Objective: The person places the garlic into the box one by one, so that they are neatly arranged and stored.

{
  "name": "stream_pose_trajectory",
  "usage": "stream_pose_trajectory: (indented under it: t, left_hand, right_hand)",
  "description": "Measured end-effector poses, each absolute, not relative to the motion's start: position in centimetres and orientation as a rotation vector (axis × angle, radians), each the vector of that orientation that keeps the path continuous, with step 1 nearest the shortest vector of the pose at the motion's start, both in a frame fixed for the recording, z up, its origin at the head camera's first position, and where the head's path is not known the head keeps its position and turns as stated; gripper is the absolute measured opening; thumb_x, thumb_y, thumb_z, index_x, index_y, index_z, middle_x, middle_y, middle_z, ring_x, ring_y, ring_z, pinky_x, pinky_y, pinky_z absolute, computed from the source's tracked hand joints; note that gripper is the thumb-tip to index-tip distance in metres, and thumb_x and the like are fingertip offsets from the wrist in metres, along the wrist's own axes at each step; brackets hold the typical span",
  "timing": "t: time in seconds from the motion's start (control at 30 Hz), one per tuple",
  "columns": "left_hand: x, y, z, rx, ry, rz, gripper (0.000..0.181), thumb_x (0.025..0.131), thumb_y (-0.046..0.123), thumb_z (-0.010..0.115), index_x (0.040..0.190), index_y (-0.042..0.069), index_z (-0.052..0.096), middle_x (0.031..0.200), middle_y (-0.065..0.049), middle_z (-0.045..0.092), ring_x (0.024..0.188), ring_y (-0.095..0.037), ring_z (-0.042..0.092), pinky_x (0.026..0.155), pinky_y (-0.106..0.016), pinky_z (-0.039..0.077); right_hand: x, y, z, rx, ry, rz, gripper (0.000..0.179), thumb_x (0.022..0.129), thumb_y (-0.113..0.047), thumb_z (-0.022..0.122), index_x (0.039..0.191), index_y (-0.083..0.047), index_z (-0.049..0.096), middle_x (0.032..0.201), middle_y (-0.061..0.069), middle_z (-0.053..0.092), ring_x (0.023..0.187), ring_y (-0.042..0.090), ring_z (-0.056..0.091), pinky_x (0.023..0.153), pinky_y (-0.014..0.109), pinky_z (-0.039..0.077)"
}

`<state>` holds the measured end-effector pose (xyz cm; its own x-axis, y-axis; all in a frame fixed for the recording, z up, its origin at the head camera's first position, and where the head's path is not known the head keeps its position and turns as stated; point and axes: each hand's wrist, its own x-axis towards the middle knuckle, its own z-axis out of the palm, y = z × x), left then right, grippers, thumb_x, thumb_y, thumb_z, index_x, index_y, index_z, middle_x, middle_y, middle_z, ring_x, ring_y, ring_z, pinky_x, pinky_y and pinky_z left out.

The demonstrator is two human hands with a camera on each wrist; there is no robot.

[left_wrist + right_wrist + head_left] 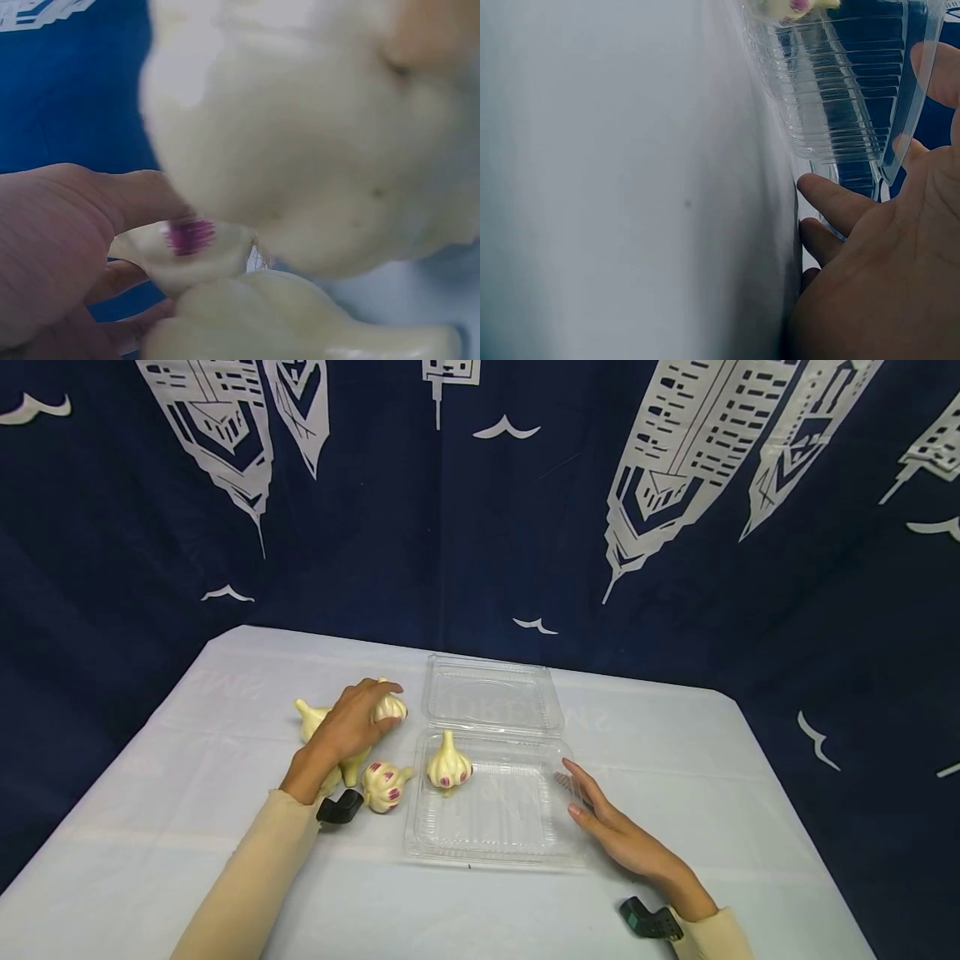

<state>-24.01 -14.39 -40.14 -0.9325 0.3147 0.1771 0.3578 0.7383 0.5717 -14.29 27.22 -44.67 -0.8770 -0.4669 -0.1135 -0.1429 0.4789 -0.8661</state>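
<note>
My left hand (352, 718) reaches over the far-left bulbs and grips a white garlic bulb (392, 707) between thumb and fingers. In the left wrist view, this garlic bulb with a purple patch (202, 266) shows past the thumb, partly hidden by nearer bulbs. A clear plastic clamshell box (487, 852) lies spread out, its lid (495, 693) folded back. One garlic bulb (448, 768) sits upright in the left part of its base. My right hand (626, 839) has its fingers extended at the box's right rim, fingertips right at the clear wall.
Other garlic bulbs lie left of the box: a purple-marked bulb (384, 787) beside its left edge, and a pale bulb (311, 720) partly hidden by the left hand. A white cloth covers the table (750, 827). Behind hangs a dark blue patterned curtain (480, 527).
</note>
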Motion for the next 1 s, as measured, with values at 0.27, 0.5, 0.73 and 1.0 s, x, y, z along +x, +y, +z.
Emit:
stream_pose_trajectory:
  t: [0.27,0.5,0.73,1.0]
  left_hand:
    - [-23.0,-14.0,-38.8,-0.596,-2.759,-0.979,0.044,0.095,0.02,0.07,0.136,0.008,0.059,0.133,-0.017,0.057,0.12,-0.041,0.052,0.104,-0.054,0.04]
    - [-21.8,-13.5,-37.6,-0.621,-2.716,-0.973,0.043,0.094,0.025,0.071,0.134,0.012,0.062,0.127,-0.011,0.06,0.118,-0.035,0.052,0.101,-0.051,0.042]
    - [-20.3,-13.1,-37.0,-0.685,-2.689,-0.935,0.043,0.094,0.028,0.071,0.134,0.015,0.061,0.123,-0.007,0.06,0.111,-0.032,0.053,0.096,-0.049,0.044]
    - [-18.2,-12.5,-36.9,-0.79,-2.6,-0.957,0.042,0.092,0.024,0.074,0.131,0.014,0.063,0.114,-0.003,0.062,0.105,-0.029,0.051,0.094,-0.045,0.045]
  right_hand:
    - [-14.3,27.2,-44.6,-0.489,2.417,-1.328,0.064,0.109,-0.024,0.039,0.161,-0.036,0.003,0.167,0.018,0.01,0.151,0.049,0.008,0.113,0.074,0.011]
    - [-14.3,27.2,-44.6,-0.494,2.406,-1.337,0.064,0.11,-0.024,0.038,0.161,-0.035,0.001,0.167,0.019,0.008,0.151,0.048,0.006,0.113,0.075,0.01]
    - [-14.3,27.2,-44.6,-0.499,2.398,-1.342,0.064,0.11,-0.025,0.038,0.161,-0.035,0.0,0.167,0.018,0.006,0.151,0.048,0.005,0.113,0.075,0.01]
    - [-14.3,27.2,-44.6,-0.511,2.399,-1.337,0.064,0.11,-0.024,0.037,0.16,-0.037,0.0,0.167,0.017,0.006,0.152,0.045,0.009,0.114,0.073,0.013]
